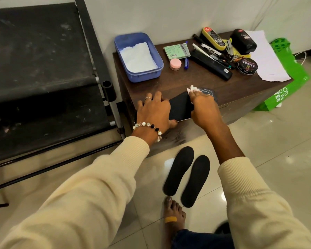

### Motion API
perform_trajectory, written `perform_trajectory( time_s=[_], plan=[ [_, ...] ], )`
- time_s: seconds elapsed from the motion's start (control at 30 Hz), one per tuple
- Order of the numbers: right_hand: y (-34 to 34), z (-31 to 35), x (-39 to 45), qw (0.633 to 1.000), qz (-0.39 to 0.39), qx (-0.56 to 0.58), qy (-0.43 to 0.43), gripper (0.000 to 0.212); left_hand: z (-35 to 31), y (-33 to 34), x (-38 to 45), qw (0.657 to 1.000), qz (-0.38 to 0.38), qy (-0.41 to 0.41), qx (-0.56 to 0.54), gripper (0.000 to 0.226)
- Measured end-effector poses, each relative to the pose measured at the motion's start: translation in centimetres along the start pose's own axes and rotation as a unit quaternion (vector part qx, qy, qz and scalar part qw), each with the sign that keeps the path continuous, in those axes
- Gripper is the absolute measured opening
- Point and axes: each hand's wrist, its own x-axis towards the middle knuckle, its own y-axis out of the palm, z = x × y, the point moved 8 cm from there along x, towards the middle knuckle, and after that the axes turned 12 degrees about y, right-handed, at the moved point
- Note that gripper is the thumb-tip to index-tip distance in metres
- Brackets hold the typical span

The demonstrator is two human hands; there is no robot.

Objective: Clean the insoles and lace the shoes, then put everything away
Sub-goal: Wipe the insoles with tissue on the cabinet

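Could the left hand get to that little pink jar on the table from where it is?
Probably yes. The left hand rests flat on the insole at the table's near edge, and the pink jar stands beyond it with only bare tabletop between. It would have to let go of the insole first.

insole (180, 107) partly under hands, bag (291, 81) partly hidden

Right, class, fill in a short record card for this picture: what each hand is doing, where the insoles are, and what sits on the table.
left hand: rests on the insole on the table, steadying it
right hand: holds a white tissue against that insole
floor insoles: two, black, side by side on the tiles
blue tub: on the wooden table, white paper inside
polish tin: closed, near the table's far right
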Motion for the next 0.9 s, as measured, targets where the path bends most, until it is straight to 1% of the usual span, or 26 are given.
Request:
perform_trajectory(
  time_s=[0.07,0.17,0.2,0.27,0.3,0.37,0.47,0.53,0.57,0.67,0.73,0.83,0.9],
  plan=[
    [-0.3,0.3,-0.3,1.0,0.012,-0.011,0.015,0.052,0.0,0.0,0.0,1.0,-0.002,0.001,0.0,0.063],
    [-0.4,2.4,-0.8,0.999,0.023,-0.01,-0.025,0.047,0.0,0.1,0.1,1.0,-0.01,-0.002,-0.007,0.062],
    [-0.3,2.8,-0.8,0.999,0.021,-0.007,-0.04,0.048,0.1,0.1,0.0,1.0,-0.01,-0.002,-0.009,0.063],
    [-0.1,2.8,-0.3,0.998,0.011,0.0,-0.058,0.059,0.0,0.0,0.0,1.0,-0.009,-0.001,-0.009,0.063],
    [0.0,2.3,0.0,0.999,0.011,-0.001,-0.048,0.063,0.0,0.0,0.0,1.0,-0.008,0.0,-0.008,0.063],
    [0.1,1.1,0.3,1.0,0.009,-0.009,-0.016,0.065,-0.1,0.1,-0.1,1.0,-0.004,0.0,-0.007,0.064],
    [-0.3,1.0,-0.1,1.0,0.014,-0.019,0.011,0.053,-0.1,0.1,0.0,1.0,-0.006,0.001,-0.005,0.064],
    [-0.5,1.9,-0.5,0.999,0.03,-0.02,0.005,0.045,0.0,0.1,0.0,1.0,-0.009,-0.002,-0.009,0.063],
    [-0.5,2.5,-0.6,0.999,0.035,-0.021,-0.011,0.047,0.0,0.1,0.0,1.0,-0.011,-0.003,-0.012,0.062],
    [0.1,2.9,-0.1,0.998,0.02,-0.016,-0.055,0.062,0.0,0.1,0.0,1.0,-0.011,-0.002,-0.013,0.061],
    [0.3,1.8,0.3,0.999,0.013,-0.005,-0.037,0.065,0.0,0.0,-0.1,1.0,-0.009,0.002,-0.009,0.062],
    [0.2,0.3,0.4,1.0,0.018,-0.009,0.007,0.064,0.0,0.1,-0.1,1.0,-0.004,0.002,-0.005,0.064],
    [0.1,1.0,0.0,1.0,0.02,-0.024,-0.005,0.064,-0.1,0.1,-0.1,1.0,-0.005,0.001,-0.006,0.064]
  ],
)
